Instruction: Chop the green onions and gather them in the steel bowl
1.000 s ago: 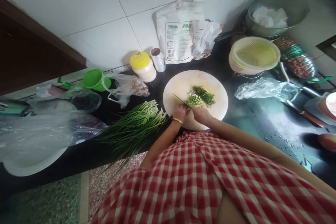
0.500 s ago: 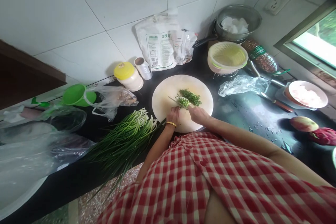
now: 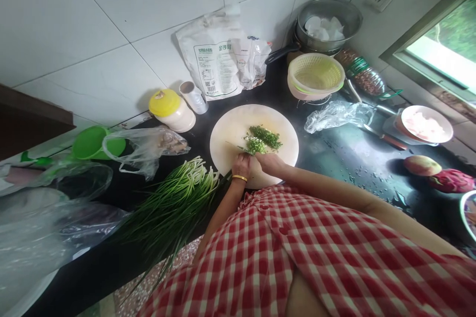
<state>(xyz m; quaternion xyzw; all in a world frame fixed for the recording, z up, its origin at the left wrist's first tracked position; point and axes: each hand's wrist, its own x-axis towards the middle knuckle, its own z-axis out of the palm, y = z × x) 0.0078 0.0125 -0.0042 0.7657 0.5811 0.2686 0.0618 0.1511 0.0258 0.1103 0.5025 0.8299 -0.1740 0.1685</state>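
A round white cutting board (image 3: 226, 131) lies on the dark counter, with chopped green onions (image 3: 268, 136) heaped near its middle. My right hand (image 3: 269, 164) is closed on a knife (image 3: 238, 147), its thin blade pointing left across the board, just behind the nearer chopped heap. Close beside it, my left hand (image 3: 241, 164), a yellow bangle on its wrist, presses down with fingers curled on green onions, mostly hidden beneath it. Dark green leaves trail past that wrist. Left of the board lies a large bunch of whole green onions (image 3: 178, 193), white ends toward the board.
Behind the board are a yellow-lidded jar (image 3: 173, 111), a plastic-wrap roll (image 3: 194, 98) and a white bag (image 3: 210, 59). A colander (image 3: 316, 77), a crumpled plastic bag (image 3: 334, 116), another knife (image 3: 390, 139) and a dragon fruit (image 3: 451, 181) occupy the right. A green cup (image 3: 92, 142) stands left.
The view has shifted slightly, so the surroundings sit a little further left. Both hands stay at the board's near side, and the blade tilts a little differently.
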